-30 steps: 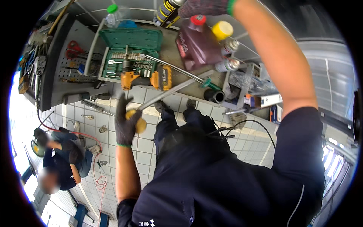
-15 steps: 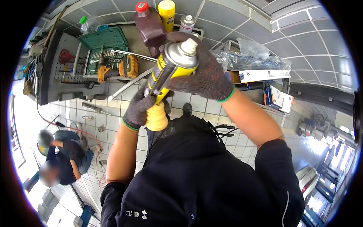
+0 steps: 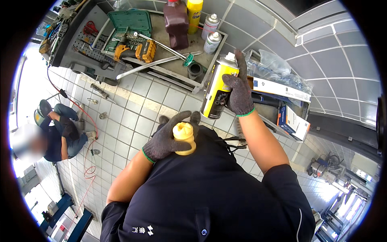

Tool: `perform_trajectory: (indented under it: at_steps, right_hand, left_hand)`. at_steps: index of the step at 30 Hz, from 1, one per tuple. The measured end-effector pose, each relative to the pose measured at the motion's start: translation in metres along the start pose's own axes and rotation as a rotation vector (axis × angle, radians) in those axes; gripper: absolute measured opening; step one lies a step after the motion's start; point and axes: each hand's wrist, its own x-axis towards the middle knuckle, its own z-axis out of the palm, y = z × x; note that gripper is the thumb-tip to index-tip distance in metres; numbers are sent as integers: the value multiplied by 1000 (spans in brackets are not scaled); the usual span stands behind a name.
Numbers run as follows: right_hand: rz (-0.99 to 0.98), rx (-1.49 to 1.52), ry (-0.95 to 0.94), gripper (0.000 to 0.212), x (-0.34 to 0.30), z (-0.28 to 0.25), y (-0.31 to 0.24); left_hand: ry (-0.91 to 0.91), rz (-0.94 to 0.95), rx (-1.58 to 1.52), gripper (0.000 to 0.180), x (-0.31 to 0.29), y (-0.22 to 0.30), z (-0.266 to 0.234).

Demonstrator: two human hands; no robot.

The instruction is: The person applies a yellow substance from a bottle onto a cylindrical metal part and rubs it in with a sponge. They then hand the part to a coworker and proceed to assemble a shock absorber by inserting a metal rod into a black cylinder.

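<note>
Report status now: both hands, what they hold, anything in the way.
Left hand gripping yellow ribbed piece. Right hand gripping yellow-and-black spray can. Can and piece apart; nothing visibly blocking the gap.

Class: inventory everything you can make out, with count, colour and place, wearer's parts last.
Spray can: 1, yellow-black, right hand
Ribbed piece: 1, pale yellow, left hand
Drill: 1, yellow, bench
Socket case: 1, green, bench
Jug: 1, maroon, bench
Canister: 1, yellow, beside jug
Small cans: 2, silver, bench
Cup: 1, dark, bench edge
Long rods: 2, silver, bench
Boxes: 2+, mostly white, right
Plastic bags: uncounted, clear, right
Small tools: many, mixed, upper left
Co-worker: 1+, dark clothes, left
Hands: 2, dark gloves, centre
Shirt: 1, navy, bottom
</note>
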Motion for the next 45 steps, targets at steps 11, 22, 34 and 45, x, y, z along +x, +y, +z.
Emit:
perform_trajectory:
  at_steps: [11, 22, 34, 45]
  right_hand:
    - [37, -84, -55, 105, -31, 56, -26]
    - [96, -673, -203, 87, -101, 164, -50]
    - [132, -830, -65, 77, -152, 157, -10]
    - [275, -823, -1, 73, -173, 149, -30]
  left_hand:
    - [267, 123, 252, 81, -60, 18, -60]
    - [347, 143, 1035, 63, 6, 15, -144]
    - [390, 19, 1500, 42, 77, -33, -113]
    - [301, 316, 1629, 23, 81, -47, -91]
